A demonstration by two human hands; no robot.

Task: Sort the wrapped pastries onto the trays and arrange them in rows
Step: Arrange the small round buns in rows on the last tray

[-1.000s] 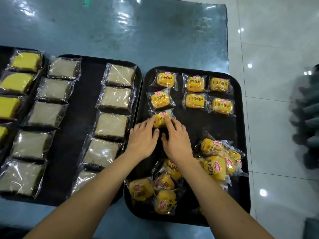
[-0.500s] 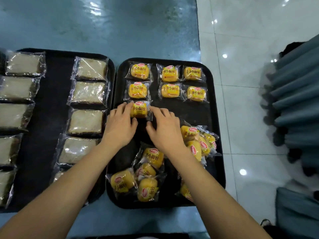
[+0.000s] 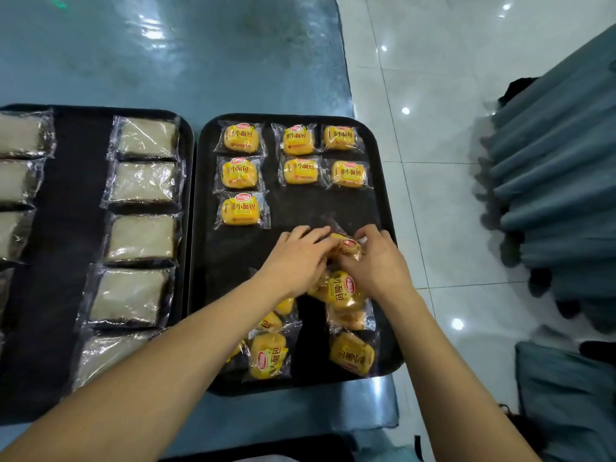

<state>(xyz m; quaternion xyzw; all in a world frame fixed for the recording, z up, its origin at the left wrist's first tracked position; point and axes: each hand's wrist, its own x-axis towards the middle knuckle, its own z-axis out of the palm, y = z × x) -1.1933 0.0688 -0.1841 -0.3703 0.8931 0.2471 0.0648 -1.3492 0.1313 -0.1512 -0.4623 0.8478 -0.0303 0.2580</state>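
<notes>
- both hands meet over one yellow wrapped pastry (image 3: 346, 247) near the right edge of the right tray (image 3: 383, 208), about halfway down it.
- the left hand (image 3: 295, 261) comes at the pastry from its left side, fingers curled against the wrapper; the right hand (image 3: 378, 261) closes on it from the right, fingertips pinching the crinkled film. both seem to have hold of the same packet, though how firm each grip is cannot be told.
- the open slot lies up and to the left of the hands: the third row holds only one placed pastry (image 3: 240, 211) by the tray's left edge, with bare tray beside it. the move, as i judge it, is a short carry toward the far-left, and the left hand is nearer that gap.
- the placed packets lie with their long axis across the tray; the held one looks tilted and would need squaring.
- loose pastries (image 3: 343, 291) are heaped just behind the hands, toward the near edge, some overlapping.
- the left tray (image 3: 186, 161) carries pale wrapped squares (image 3: 146, 136) in columns.
- both trays sit on a glossy blue-grey table (image 3: 200, 61); white floor tiles (image 3: 433, 95) and blue-grey fabric (image 3: 566, 161) lie to the right.
</notes>
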